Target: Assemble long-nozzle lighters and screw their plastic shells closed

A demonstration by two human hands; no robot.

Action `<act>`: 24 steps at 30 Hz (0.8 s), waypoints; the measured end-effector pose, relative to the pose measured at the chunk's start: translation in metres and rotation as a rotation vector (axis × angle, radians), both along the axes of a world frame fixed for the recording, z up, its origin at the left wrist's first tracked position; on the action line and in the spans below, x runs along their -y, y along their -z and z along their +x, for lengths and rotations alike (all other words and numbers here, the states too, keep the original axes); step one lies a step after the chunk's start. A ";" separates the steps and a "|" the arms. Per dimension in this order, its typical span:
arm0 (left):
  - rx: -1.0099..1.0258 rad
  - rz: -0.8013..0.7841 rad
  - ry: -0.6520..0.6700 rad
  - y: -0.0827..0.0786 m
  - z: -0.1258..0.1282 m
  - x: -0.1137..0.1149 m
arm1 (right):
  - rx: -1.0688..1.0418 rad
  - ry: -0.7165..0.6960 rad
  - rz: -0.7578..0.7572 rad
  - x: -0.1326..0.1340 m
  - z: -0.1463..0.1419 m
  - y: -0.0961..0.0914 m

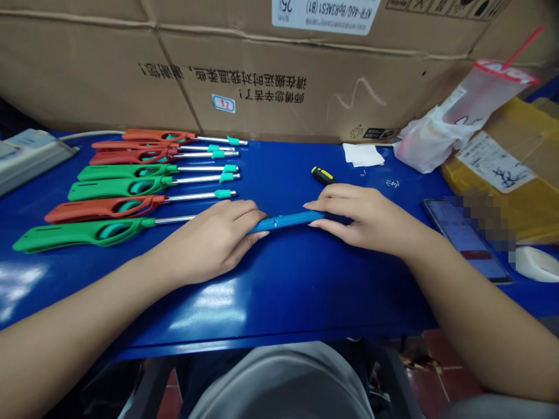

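A long, slim blue plastic piece (286,222) is held level above the blue table, spanning my two hands. It shows a thin seam, but its ends are hidden in the fingers, so I cannot tell its exact kind. My left hand (222,238) is closed around its left end, and my right hand (353,218) pinches its right end between thumb and fingers. Just behind my right hand lies a black and yellow screwdriver (324,175), partly covered. Stick lighters with green (87,234) and red (107,208) handles lie in a column left of my left hand.
A large cardboard box (262,58) walls off the back of the table (279,302). Small screws (392,184) and a white paper (363,155) lie at back right, near a bagged drink cup (471,105), a phone (467,238) and a taped parcel (519,203). A power strip (35,154) sits left.
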State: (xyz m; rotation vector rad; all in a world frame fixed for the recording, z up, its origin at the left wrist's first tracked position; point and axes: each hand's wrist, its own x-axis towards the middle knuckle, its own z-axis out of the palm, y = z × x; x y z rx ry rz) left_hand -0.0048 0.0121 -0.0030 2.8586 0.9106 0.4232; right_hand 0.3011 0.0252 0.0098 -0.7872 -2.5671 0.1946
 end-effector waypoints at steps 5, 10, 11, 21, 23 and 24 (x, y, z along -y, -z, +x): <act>-0.009 -0.008 0.002 -0.003 -0.002 -0.001 | 0.030 0.016 -0.073 -0.004 0.004 -0.006; -0.034 -0.016 0.005 -0.005 -0.003 -0.001 | 0.069 -0.005 -0.011 -0.004 0.001 -0.004; -0.039 -0.031 0.006 -0.005 -0.003 0.000 | 0.077 -0.009 -0.009 -0.004 0.001 -0.004; 0.059 -0.072 0.028 -0.005 0.001 0.003 | 0.101 -0.017 -0.191 -0.002 -0.002 -0.002; 0.058 -0.077 0.041 -0.005 0.000 0.003 | 0.105 -0.023 -0.224 -0.003 -0.001 -0.001; 0.055 -0.075 0.047 -0.006 0.000 0.002 | 0.117 -0.024 -0.231 -0.003 0.000 -0.001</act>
